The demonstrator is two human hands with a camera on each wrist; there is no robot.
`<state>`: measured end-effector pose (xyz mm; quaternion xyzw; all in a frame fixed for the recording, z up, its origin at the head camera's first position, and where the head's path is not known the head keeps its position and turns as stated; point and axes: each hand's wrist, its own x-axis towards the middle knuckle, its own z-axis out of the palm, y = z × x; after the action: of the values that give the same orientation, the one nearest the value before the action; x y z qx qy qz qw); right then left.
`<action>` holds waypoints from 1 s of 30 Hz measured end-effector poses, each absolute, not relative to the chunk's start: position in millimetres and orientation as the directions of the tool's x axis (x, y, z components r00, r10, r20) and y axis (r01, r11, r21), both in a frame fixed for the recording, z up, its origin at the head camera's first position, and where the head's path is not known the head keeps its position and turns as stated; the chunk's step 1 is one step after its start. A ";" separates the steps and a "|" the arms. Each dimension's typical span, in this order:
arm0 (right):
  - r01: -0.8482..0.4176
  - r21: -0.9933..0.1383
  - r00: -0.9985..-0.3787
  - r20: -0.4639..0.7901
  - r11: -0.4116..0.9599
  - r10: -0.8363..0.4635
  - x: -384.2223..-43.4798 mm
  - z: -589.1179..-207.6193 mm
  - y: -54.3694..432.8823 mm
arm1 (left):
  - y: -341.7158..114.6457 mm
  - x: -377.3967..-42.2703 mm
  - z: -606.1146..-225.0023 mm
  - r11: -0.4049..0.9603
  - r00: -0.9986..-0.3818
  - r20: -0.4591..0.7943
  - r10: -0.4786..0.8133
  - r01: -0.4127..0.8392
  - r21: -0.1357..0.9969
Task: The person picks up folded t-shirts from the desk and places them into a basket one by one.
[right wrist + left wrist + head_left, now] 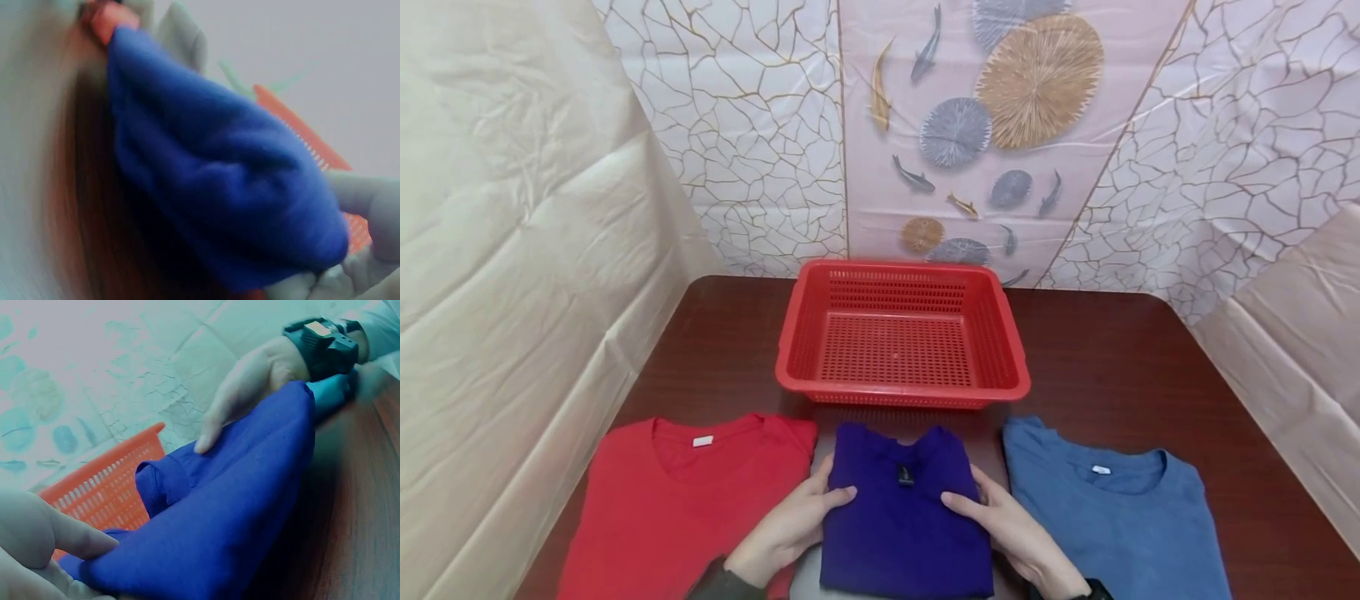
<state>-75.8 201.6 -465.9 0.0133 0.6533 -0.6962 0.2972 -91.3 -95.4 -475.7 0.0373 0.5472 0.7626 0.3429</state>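
Fingers of left hand (799,515) and right hand (1017,527) are pinching the probably soft, lightweight purple shirt (904,521) suitably at nine and three o'clock.

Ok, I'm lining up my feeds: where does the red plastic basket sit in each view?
Head: the red plastic basket is near mid-picture, above the folded purple T-shirt.
Left wrist: left of centre, its slotted wall partly hidden by the shirt.
Right wrist: right of centre, mostly hidden; a strip of its rim shows behind the shirt.
Shared landmark: that T-shirt, held between the left hand and right hand.
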 end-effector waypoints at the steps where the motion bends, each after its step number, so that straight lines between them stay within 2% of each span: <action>1: 0.446 -0.895 -0.823 -0.408 -0.004 -0.395 -74.8 -464.8 202.8 | -97.4 -91.5 -475.1 -0.188 -0.758 -0.308 0.575 -0.489 0.852; 6: 0.482 -0.868 -0.831 -0.411 -0.117 -0.375 -69.1 -452.8 208.0 | -107.4 -92.0 -466.2 -0.262 -0.734 -0.260 0.628 -0.514 0.817; 17: 0.439 -0.889 -0.847 -0.359 -0.134 -0.391 -69.9 -398.8 209.3 | -117.3 -96.2 -416.8 -0.274 -0.733 -0.208 0.648 -0.479 0.834; 30: 0.386 -0.901 -0.887 -0.304 -0.199 -0.348 -121.6 -344.4 208.4 | -116.0 -157.8 -363.9 -0.249 -0.781 -0.214 0.587 -0.426 0.870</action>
<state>-121.6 208.4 -344.4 0.0163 0.5866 -0.7742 0.2372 -157.8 -116.0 -363.9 0.0774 0.5215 0.7863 0.3220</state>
